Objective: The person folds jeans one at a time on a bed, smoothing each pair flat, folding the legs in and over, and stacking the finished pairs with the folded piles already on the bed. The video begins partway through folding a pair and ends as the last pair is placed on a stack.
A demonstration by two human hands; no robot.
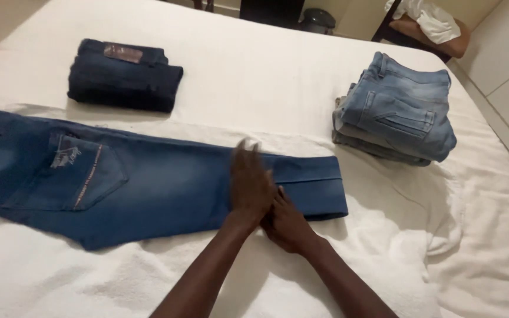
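A pair of mid-blue jeans (119, 176) lies flat across the white bed, folded lengthwise, with the waist at the left and the hems at the right. My left hand (251, 182) rests palm down on the lower leg, fingers slightly spread. My right hand (287, 224) lies just beside it at the near edge of the jeans, its fingers stretched against my left wrist and holding nothing I can see.
A folded dark-blue pair of jeans (124, 73) sits at the back left. A stack of folded light-blue jeans (396, 109) stands at the right. A rumpled white towel (443, 235) covers the bed's near side. A chair with white cloth (431, 23) stands beyond the bed.
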